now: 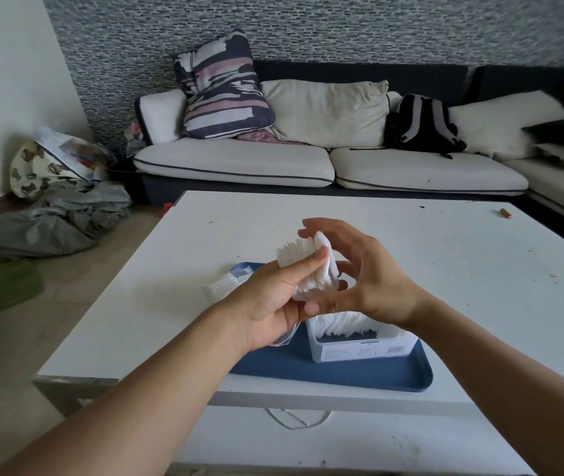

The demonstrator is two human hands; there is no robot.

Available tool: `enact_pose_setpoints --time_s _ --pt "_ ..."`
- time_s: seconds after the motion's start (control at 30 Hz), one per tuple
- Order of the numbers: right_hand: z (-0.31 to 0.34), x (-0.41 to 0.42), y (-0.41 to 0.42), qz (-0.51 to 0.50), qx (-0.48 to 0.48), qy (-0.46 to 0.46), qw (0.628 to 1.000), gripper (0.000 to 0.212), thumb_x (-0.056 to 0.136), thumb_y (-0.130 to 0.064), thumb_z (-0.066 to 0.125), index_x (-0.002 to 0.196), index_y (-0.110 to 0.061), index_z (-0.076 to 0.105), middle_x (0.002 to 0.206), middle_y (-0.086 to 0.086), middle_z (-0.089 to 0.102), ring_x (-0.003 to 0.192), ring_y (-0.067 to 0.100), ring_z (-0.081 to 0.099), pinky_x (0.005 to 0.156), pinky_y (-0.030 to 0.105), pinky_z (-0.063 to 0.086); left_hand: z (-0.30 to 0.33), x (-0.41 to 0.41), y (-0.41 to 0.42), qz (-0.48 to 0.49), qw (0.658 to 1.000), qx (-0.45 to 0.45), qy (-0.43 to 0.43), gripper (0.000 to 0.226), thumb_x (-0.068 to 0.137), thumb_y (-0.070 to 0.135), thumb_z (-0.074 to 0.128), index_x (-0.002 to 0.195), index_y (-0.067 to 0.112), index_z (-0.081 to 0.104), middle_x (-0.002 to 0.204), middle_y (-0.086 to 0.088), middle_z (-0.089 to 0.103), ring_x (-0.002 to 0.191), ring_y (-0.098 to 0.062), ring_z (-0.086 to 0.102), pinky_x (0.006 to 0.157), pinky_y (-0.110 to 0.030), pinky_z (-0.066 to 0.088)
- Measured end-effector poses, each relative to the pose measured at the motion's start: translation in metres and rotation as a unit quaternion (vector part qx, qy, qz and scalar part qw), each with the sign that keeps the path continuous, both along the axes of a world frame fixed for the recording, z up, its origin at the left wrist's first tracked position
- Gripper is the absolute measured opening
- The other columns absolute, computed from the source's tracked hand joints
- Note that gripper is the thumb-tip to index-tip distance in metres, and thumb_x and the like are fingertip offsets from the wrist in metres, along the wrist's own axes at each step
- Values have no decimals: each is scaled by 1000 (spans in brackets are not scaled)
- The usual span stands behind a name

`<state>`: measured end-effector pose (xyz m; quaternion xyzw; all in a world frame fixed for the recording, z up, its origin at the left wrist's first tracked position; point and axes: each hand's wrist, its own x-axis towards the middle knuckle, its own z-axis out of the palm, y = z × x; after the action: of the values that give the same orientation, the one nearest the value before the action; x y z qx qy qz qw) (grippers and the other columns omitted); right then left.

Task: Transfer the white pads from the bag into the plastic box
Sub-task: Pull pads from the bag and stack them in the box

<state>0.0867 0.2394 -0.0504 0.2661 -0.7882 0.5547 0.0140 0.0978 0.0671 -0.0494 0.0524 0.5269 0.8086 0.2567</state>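
While the left hand grips a fanned stack of white pads, the right hand cups it loosely, fingers spread. Below, the plastic box on the counter's blue tray is partly hidden by the wrists; the bag is blurred.

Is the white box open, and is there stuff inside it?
Open and partly filled. The plastic box on the blue tray has no lid on top, and a row of white pads shows above its rim.

The scene is seen from one head-worn camera. It is aimed forward and down, close over the counter, with a sofa beyond.
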Motion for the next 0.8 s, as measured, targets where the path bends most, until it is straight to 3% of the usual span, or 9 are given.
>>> enact_pose_setpoints --time_s 0.07,0.13,0.23,0.3,0.37,0.47,0.57,0.67,0.8 --pt "4 0 5 13 -27 -17 999 88 63 -8 91 140 -20 50 136 -4 61 132 13 53 101 40 51 1 -2 -3 1 1000 7 -2 48 90 32 66 125 -2 63 111 -19 73 82 -21 73 67 -28 63" --pt "8 -1 8 35 -59 -41 997 71 72 -3 79 137 -13 53 136 1 62 132 17 53 103 43 50 1 -3 -6 0 1000 21 -12 54 86 36 70 126 1 63 122 -23 70 102 -28 69 85 -35 62" --pt "8 0 5 53 -88 -72 992 51 84 -3 55 134 -8 57 132 11 63 126 27 58 100 45 51 -1 -5 -9 -4 999 46 -26 38 80 33 72 109 8 76 107 -19 74 104 -30 70 83 -38 61" --pt "6 -1 2 18 -103 -98 990 41 91 -11 49 130 -9 62 125 14 67 117 34 62 96 43 52 -1 -5 -10 -13 997 66 -42 29 82 27 71 103 8 79 107 -21 72 105 -32 70 79 -38 63" --pt "5 -2 0 -3 -104 -105 989 29 101 -13 50 125 -8 65 118 20 69 109 40 64 90 45 54 -2 -7 -13 -30 994 94 -53 34 88 25 70 116 5 73 114 -24 69 106 -33 69 75 -38 64" --pt "4 -2 -2 -29 -101 -63 992 22 97 -7 58 116 -1 68 105 27 69 93 36 69 80 40 58 -2 -9 -17 -50 989 125 -60 42 88 23 67 124 2 69 118 -25 66 106 -36 68 77 -40 64" --pt "4 -2 -5 -90 -107 3 990 16 89 -2 69 105 2 72 97 15 75 88 23 73 72 30 61 -4 -11 -18 -48 986 145 -69 47 84 19 67 126 -1 65 114 -25 67 104 -39 69 77 -41 64" --pt "4 -3 -7 -133 -113 42 984 11 85 -6 74 95 -2 76 92 5 78 85 19 74 75 26 59 -5 -12 -18 -51 983 159 -73 41 85 19 69 120 -2 70 117 -25 67 106 -39 69 80 -42 63" --pt "18 -4 3 -83 -220 -30 971 7 81 -14 73 86 -9 74 83 6 74 77 18 68 73 28 57 -6 -14 -20 -45 981 169 -80 44 87 25 66 119 -6 69 122 -25 66 106 -38 69 85 -43 60"
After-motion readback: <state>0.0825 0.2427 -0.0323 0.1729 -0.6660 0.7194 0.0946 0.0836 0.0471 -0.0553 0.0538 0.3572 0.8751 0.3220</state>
